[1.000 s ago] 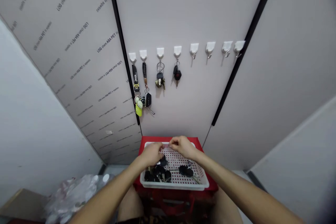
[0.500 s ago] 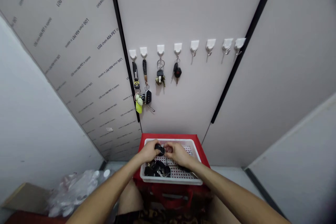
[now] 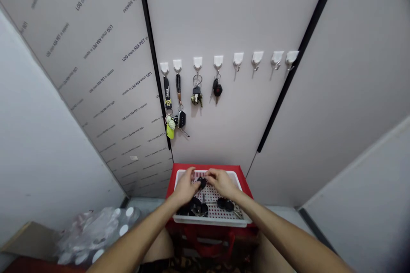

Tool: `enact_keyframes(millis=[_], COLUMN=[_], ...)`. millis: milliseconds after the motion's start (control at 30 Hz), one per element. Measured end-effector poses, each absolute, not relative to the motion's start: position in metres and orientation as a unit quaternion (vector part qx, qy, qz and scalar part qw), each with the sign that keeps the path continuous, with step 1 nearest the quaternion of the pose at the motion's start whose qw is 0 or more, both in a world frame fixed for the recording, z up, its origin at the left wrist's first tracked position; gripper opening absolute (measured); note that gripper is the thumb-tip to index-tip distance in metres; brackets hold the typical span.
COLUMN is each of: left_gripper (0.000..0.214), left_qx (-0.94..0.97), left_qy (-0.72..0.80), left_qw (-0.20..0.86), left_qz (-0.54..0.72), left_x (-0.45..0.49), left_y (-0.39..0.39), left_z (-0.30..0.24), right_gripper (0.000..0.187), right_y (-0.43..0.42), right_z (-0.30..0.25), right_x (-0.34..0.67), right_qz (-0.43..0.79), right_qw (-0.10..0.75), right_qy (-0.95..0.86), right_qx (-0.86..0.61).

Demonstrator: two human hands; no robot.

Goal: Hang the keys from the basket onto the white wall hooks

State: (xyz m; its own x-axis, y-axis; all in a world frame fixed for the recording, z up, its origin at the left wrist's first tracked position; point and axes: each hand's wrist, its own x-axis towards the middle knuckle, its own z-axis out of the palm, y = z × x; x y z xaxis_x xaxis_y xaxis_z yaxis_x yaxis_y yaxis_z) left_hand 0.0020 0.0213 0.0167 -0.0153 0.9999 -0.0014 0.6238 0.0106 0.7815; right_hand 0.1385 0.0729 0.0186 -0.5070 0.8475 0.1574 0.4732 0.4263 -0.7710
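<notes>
My left hand (image 3: 185, 187) and my right hand (image 3: 221, 182) are close together above a white perforated plastic tray (image 3: 209, 221). A small black key fob (image 3: 201, 183) sits between them, against the fingers of my left hand. The fingertips of my right hand pinch together just beside it, and I cannot tell whether they hold anything. Below my left hand, a heap of black-headed keys (image 3: 194, 207) lies in the tray. Another black-headed key bunch (image 3: 225, 204) lies below my right hand.
A row of white adhesive wall hooks (image 3: 218, 61) runs across the panel ahead, with several key bunches hanging from the left ones (image 3: 195, 91). A red crate (image 3: 208, 166) lies under the tray. A clear plastic bag (image 3: 92, 234) lies on the lower left.
The black key fob has shifted slightly right between my hands. My right hand has moved up and off the right-hand key bunch, which shows again in the tray.
</notes>
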Motion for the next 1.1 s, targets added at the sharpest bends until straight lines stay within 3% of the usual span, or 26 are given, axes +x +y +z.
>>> enact_keyframes(millis=[133, 267, 400, 567, 733, 933, 1100], left_gripper=[0.060, 0.044, 0.035, 0.031, 0.031, 0.038, 0.039], left_qx=[0.778, 0.806, 0.798, 0.806, 0.809, 0.793, 0.711], left_qy=[0.551, 0.557, 0.584, 0.576, 0.573, 0.558, 0.601], left_qw=[0.239, 0.187, 0.135, 0.120, 0.120, 0.224, 0.191], left_qz=[0.185, 0.069, 0.058, 0.054, 0.047, 0.094, 0.310], left_x=[0.015, 0.021, 0.019, 0.015, 0.020, 0.013, 0.002], left_y=[-0.014, -0.018, 0.004, 0.020, 0.022, 0.024, 0.049], left_z=[0.017, 0.009, 0.008, 0.010, 0.011, 0.019, 0.037], right_gripper=[0.024, 0.021, 0.027, 0.028, 0.034, 0.025, 0.022], right_y=[0.089, 0.093, 0.090, 0.099, 0.106, 0.104, 0.106], right_z=[0.032, 0.035, 0.023, 0.021, 0.023, 0.014, 0.048], right_x=[0.153, 0.164, 0.171, 0.170, 0.148, 0.133, 0.144], right_qz=[0.326, 0.248, 0.176, 0.150, 0.137, 0.139, 0.214], right_qw=[0.258, 0.158, 0.076, 0.071, 0.046, 0.090, 0.182], right_qy=[-0.794, -0.857, -0.886, -0.880, -0.809, -0.787, -0.841], right_qx=[-0.442, -0.423, -0.422, -0.445, -0.570, -0.594, -0.463])
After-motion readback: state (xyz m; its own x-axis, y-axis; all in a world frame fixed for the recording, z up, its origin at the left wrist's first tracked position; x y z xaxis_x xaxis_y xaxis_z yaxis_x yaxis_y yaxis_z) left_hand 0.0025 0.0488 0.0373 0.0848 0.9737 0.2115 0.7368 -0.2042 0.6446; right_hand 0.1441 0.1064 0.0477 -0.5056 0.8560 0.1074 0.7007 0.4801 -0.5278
